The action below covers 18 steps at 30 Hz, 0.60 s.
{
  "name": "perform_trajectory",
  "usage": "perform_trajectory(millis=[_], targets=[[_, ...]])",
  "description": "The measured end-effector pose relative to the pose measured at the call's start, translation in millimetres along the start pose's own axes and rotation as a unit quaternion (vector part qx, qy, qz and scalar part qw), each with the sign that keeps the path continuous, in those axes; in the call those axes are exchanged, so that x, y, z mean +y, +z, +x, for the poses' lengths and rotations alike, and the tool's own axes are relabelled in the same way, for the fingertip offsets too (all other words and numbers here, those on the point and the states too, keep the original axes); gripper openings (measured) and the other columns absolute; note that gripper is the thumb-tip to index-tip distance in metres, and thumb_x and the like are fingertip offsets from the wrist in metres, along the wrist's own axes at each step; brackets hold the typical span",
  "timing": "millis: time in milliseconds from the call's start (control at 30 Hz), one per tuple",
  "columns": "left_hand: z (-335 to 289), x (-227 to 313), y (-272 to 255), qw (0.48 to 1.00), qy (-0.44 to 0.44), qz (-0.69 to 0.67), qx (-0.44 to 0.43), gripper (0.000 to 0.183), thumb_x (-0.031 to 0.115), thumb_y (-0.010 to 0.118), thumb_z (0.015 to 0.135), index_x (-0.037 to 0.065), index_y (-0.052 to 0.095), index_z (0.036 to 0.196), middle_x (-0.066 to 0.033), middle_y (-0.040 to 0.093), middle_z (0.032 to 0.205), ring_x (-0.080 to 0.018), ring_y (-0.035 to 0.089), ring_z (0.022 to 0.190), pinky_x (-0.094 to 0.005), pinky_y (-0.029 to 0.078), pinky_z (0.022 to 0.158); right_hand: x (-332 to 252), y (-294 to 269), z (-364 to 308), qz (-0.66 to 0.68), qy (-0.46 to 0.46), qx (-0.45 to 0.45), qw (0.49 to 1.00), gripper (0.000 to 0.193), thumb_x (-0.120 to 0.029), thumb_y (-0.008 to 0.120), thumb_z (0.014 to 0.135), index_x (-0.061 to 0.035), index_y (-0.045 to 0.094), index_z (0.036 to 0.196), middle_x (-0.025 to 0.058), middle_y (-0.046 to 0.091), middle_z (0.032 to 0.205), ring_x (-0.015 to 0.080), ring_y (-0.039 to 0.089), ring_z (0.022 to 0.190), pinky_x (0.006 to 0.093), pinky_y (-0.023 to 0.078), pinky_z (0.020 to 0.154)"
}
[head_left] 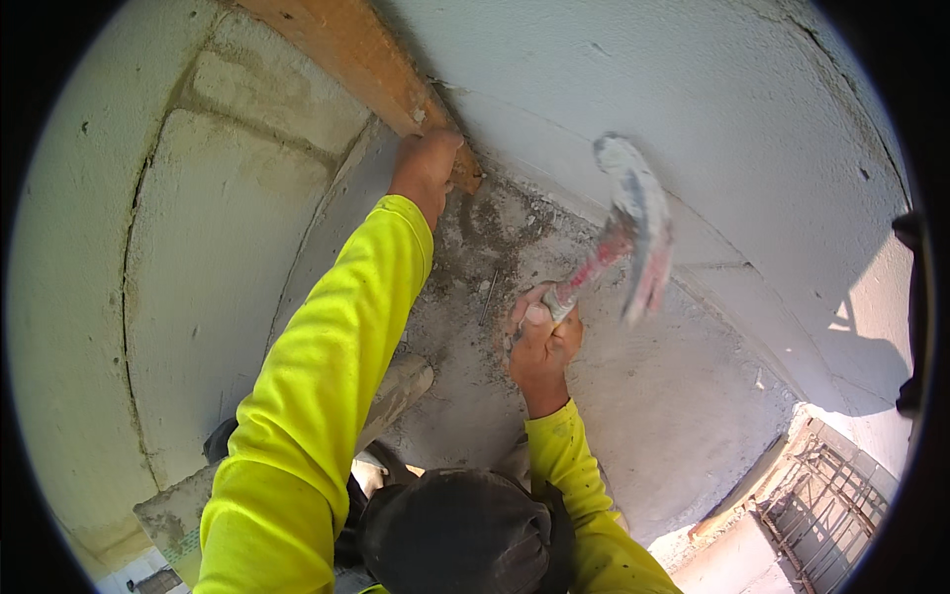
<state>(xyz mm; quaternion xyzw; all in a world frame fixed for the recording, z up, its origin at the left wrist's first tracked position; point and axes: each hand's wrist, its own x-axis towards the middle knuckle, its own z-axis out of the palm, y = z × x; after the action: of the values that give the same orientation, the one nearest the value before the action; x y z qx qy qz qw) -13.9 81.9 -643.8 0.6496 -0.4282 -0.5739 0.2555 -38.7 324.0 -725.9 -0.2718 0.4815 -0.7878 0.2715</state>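
My left hand (426, 170) is closed at the lower end of an orange-brown wooden plank (341, 54), which slants down into the corner between two pale block walls. Its fingertips are partly hidden, so anything small between them cannot be made out. In my right hand (542, 342) is a claw hammer (641, 213), gripped by its reddish, dust-covered handle. The hammer's head is blurred by motion and points up and right, apart from the plank. Both sleeves are bright yellow.
A grey wall (228, 257) with cracked joints rises on the left, another wall (752, 129) on the right. Grit and rubble litter the concrete floor (643, 416). At the lower right, rebar (826, 495) shows in an opening. Dark rounded cloth (460, 535) fills the bottom centre.
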Motion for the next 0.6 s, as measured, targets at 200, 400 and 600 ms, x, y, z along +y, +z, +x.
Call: perform_trajectory(millis=[200,400,600], targets=[[-5.2,2.6,5.0,1.000,-0.004,-0.018,-0.003,0.044,0.022,0.063,0.091,-0.001,0.056,0.128,-0.0167,0.054,0.118,-0.0305,0.053,0.102,-0.0484,0.049,0.093,26.8,14.0,18.8,-0.108,0.273,-0.061,0.954,0.028,-0.031,0.060,0.102,-0.0047,0.049,0.103,0.0075,0.055,0.079,0.0133,0.050,0.062,0.0301,0.046,0.055],[-8.7,2.1,0.7,1.000,-0.003,-0.026,-0.004,0.047,0.021,0.064,0.091,-0.002,0.053,0.130,-0.0170,0.050,0.122,-0.0304,0.052,0.101,-0.0483,0.048,0.098,10.5,-1.9,-1.4,0.015,0.038,0.053,0.998,0.029,-0.031,0.060,0.102,-0.0037,0.054,0.099,0.0067,0.057,0.074,0.0148,0.053,0.063,0.0317,0.046,0.057],[-7.6,7.3,5.5,1.000,-0.005,-0.029,0.010,0.046,0.022,0.064,0.090,-0.002,0.054,0.129,-0.0161,0.049,0.119,-0.0297,0.051,0.102,-0.0480,0.048,0.099,22.2,14.7,13.6,-0.271,0.284,-0.050,0.918,0.027,-0.026,0.064,0.100,-0.0016,0.058,0.092,0.0059,0.058,0.070,0.0152,0.054,0.062,0.0337,0.045,0.057]])
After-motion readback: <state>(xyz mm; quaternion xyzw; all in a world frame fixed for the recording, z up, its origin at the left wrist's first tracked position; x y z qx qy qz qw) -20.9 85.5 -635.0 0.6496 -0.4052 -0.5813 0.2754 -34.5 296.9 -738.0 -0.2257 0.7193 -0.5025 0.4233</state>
